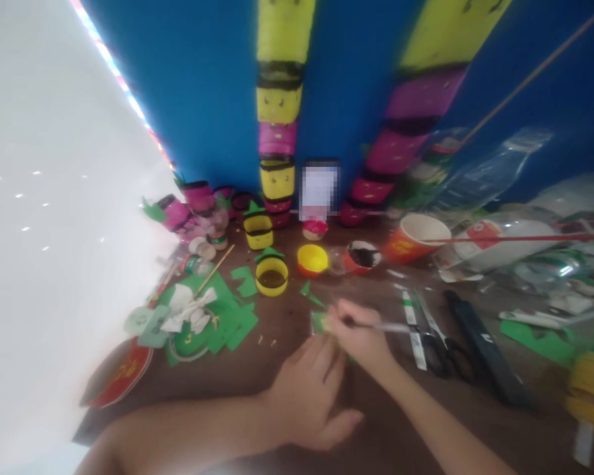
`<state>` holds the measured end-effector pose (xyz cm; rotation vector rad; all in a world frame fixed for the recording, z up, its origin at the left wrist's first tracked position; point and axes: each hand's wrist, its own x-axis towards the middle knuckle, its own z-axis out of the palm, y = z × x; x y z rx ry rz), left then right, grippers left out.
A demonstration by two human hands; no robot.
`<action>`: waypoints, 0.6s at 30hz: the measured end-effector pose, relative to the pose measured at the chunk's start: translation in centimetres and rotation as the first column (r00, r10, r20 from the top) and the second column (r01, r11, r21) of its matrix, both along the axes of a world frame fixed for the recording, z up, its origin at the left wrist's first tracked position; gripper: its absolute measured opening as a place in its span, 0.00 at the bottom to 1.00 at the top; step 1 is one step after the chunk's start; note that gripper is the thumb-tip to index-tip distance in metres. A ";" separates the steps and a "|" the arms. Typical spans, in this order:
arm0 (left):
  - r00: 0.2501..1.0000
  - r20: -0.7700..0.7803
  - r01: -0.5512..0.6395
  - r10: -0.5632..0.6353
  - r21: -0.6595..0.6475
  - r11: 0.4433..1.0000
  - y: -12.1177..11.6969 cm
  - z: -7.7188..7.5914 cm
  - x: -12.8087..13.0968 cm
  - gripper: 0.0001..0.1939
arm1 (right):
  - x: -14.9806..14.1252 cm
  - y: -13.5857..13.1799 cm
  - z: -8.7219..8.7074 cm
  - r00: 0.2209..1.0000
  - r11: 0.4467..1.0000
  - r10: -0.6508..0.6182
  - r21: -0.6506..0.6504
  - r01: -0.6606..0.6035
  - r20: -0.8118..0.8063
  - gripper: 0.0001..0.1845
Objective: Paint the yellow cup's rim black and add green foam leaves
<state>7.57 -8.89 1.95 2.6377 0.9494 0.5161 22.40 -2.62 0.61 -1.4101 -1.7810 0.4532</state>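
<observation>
My right hand is closed in a pinch round a thin brush or pen whose tip rests on a small green paper piece on the brown table. The fingertips of my left hand press that green piece down, with the fingers stretched forward and the thumb out to the right. The picture is blurred, so fine detail of the piece is lost.
Green paper scraps, yellow rings with black bands, a yellow lid, a red paint cup, an orange paper cup, scissors, a black bar and clear plastic bottles crowd the table. Stacked yellow and pink rings lean on a blue wall.
</observation>
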 end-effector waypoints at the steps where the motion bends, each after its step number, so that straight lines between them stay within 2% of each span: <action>1: 1.000 0.003 0.001 -0.001 0.001 1.000 0.0 0.0 0.0 0.34 | 0.0 0.0 0.0 1.000 1.000 0.000 0.003 0.000 0.000 0.18; 18: 1.000 0.021 -0.006 0.006 -0.025 1.000 -0.1 -0.1 0.0 0.33 | 0.2 -0.2 0.2 0.999 0.999 0.033 -0.037 -0.034 -0.034 0.16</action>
